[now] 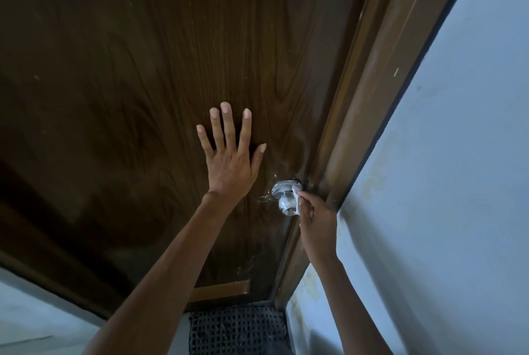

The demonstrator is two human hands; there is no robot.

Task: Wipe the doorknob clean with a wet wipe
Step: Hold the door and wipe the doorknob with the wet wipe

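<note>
Floor, nearest: dark woven mat (237, 329) lay at the foot of the door. Pale blue wall (458, 154) ran along the right, with yellowish stains low down. Brown frame (380, 97) stood between wall and door.

Door (143, 68): dark wood-grain face, shut against the frame, with light scuffs around the knob.

Left hand (229, 165): arm extended, palm flat on the door, fingers straight, spread wide and pointing up. It sat up and left of the knob, near it but apart.

Right hand (317, 220): arm came up along the wall side, fingers curled and pinching a small white wipe (297, 197). The wipe was pressed to the knob's right side.

Knob (287, 204): silvery, at the door's right edge just beside the frame. Its round base plate lay flat against the door. The long axis ran straight out from the door face, the rounded end pointing toward the person.
</note>
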